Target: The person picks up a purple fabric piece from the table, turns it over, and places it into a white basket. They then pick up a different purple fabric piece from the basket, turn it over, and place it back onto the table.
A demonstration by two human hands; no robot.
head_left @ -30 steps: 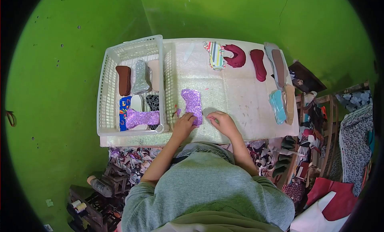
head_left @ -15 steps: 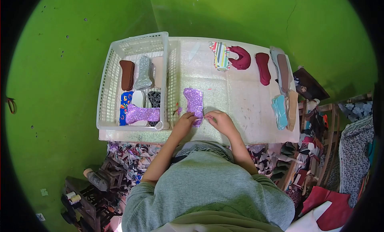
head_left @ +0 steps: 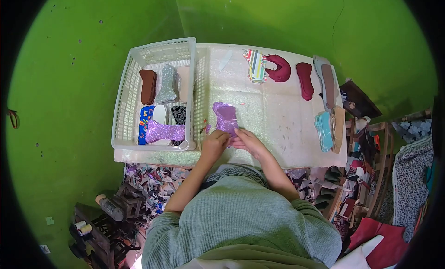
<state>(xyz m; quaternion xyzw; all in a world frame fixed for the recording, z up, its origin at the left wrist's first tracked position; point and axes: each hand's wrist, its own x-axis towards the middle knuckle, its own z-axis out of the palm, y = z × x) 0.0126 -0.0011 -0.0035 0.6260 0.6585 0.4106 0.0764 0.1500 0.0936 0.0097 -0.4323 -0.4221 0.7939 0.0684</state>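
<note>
A purple glitter cut-out piece (head_left: 225, 115) lies on the white table in front of me, its near end raised between my hands. My left hand (head_left: 215, 144) pinches that end at its left side. On the other side, my right hand (head_left: 249, 142) grips the right edge, thumb on top and fingers underneath. Part of the near end is hidden behind the fingers. Small purple scraps (head_left: 208, 128) lie just left of the piece.
Left stands a white plastic basket (head_left: 200, 83) holding stacked cut-outs, including purple glitter ones (head_left: 165, 132). Along the table's back and right are striped pieces (head_left: 256, 67), maroon pieces (head_left: 304, 81), turquoise pieces (head_left: 323, 131) and tan pieces (head_left: 338, 129). Fabric scraps (head_left: 160, 185) cover the floor.
My right hand has moved in under the purple piece's right edge and lifted it, so the near part now bends upward. My left hand has shifted slightly right.
</note>
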